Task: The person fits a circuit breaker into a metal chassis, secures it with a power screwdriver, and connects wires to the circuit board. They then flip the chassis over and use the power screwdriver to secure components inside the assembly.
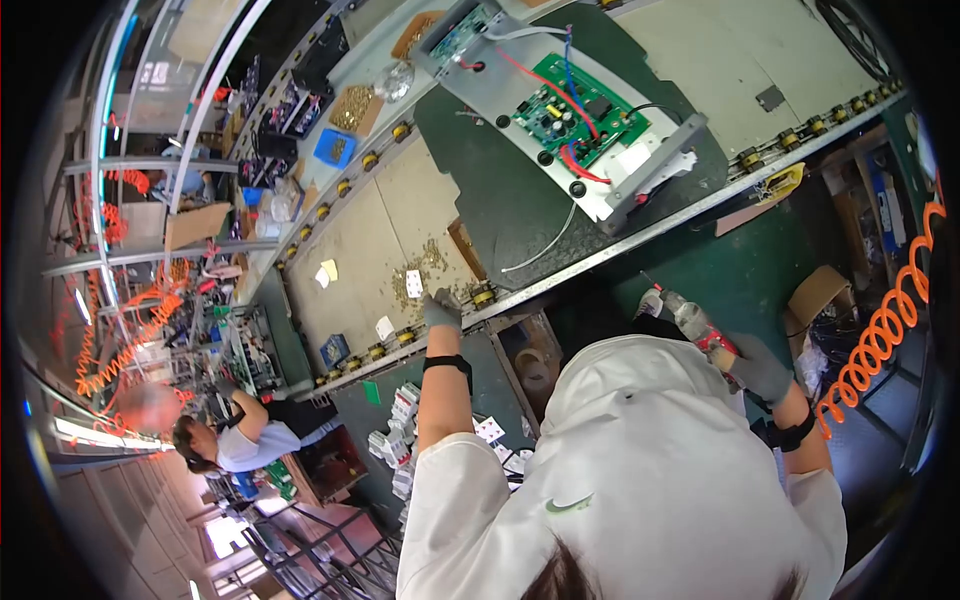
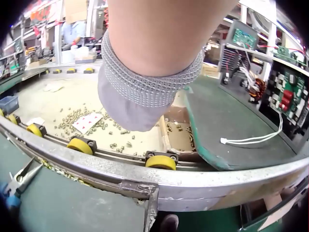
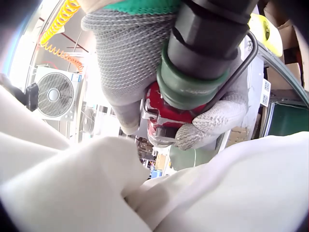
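Observation:
The left hand, in a grey glove, is at the near edge of the conveyor beside scattered brass screws. In the left wrist view the glove hides its own fingers, so whether they hold a screw cannot be told. A white card with red marks lies among the screws. Out to the right, the gloved right hand grips a red and clear power screwdriver, its bit pointing away from the body. In the right wrist view, gloved fingers curl round the red tool body.
A metal chassis with a green circuit board rests on a dark green board. Yellow rollers line the conveyor edge. Pliers lie on the near bench. An orange coiled hose hangs at right. Another person is at far left.

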`<state>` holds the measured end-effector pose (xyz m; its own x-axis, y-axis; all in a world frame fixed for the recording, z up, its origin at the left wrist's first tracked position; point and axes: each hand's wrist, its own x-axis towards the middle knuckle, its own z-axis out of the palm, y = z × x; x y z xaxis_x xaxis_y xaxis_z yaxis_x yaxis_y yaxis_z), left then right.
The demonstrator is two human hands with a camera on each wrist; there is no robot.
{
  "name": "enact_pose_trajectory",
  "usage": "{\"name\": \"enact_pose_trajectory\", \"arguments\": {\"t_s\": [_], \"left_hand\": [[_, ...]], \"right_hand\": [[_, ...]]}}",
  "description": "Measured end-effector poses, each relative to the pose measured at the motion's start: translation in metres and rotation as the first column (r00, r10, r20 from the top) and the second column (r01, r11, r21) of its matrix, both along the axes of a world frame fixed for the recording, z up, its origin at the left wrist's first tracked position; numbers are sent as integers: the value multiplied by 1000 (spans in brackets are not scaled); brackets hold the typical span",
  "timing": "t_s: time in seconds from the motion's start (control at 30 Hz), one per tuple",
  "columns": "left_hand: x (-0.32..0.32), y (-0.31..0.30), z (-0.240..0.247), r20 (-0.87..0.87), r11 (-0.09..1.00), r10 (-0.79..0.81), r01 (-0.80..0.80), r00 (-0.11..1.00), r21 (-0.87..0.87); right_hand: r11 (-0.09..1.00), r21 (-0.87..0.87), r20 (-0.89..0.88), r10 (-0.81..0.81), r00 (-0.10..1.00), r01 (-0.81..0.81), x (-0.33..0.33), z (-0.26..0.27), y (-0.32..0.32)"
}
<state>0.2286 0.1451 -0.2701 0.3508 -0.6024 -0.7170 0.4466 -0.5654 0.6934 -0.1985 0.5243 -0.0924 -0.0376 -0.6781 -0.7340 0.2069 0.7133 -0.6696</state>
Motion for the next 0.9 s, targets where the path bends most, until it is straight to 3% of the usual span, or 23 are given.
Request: {"name": "enact_pose_trajectory", "arguments": {"t_s": [0.03, 0.07, 0.13, 0.2, 0.23, 0.27, 0.3, 0.33, 0.43, 0.5, 0.53, 0.6, 0.63, 0.7, 0.73, 0.8, 0.9], "left_hand": [[10, -3, -12, -133, 993, 110, -113, 985, -20], [7, 1, -9, -139, 991, 130, -132, 982, -12], [-5, 9, 14, -229, 993, -19, -9, 973, -122], [3, 12, 7, -295, 991, -25, -15, 955, -132], [9, 14, -1, 135, 875, -417, 438, 899, -206], [17, 15, -14, 530, 597, -656, 799, 537, -70], [25, 9, -23, 399, 670, -637, 730, 660, -136], [35, 3, -31, 395, 676, -634, 725, 665, -134], [32, -18, -9, 461, 708, -702, 607, 544, 361], [31, -29, -5, 454, 633, -768, 426, 452, 647], [40, -31, -21, 446, 628, -770, 423, 456, 653], [47, -35, -42, 678, 679, -716, 388, 165, 623], [49, -37, -52, 672, 677, -720, 386, 172, 627], [6, -37, -14, 450, 346, -848, 350, -279, 871], [-5, -40, -10, 443, 340, -854, 352, -274, 872], [-20, -48, -8, 244, 165, -916, 255, -319, 953], [-18, -57, -26, 232, 147, -930, 290, -284, 946]], "right_hand": [[1000, -2, -9, 30, 999, -30, -1, 1, -5], [999, 5, -15, 50, 999, -50, -1, 2, -9], [998, -19, -13, 54, 998, -55, 2, 0, -16], [997, -10, -6, 72, 997, -72, 2, -8, -19], [997, -6, 7, 72, 997, -72, 3, -11, -22], [997, 0, 6, 82, 997, -82, 3, -10, -26], [996, 19, 19, 87, 996, -88, 4, -8, -32], [995, 39, 32, 91, 995, -92, 5, -6, -37], [993, 37, 29, 107, 994, -108, 6, -2, -49], [990, 52, 5, 127, 992, -127, 7, 0, -57], [987, 63, -14, 146, 989, -145, 8, 2, -61], [984, 88, -5, 158, 987, -157, 9, 6, -70], [981, 104, 3, 164, 986, -164, 9, 6, -75], [979, 134, 2, 156, 988, -155, 9, 2, -80], [978, 156, 3, 140, 990, -139, 9, 0, -83], [973, 189, 20, 131, 991, -133, 9, 2, -91], [979, 191, 11, 72, 997, -72, 15, 12, -107]]}}
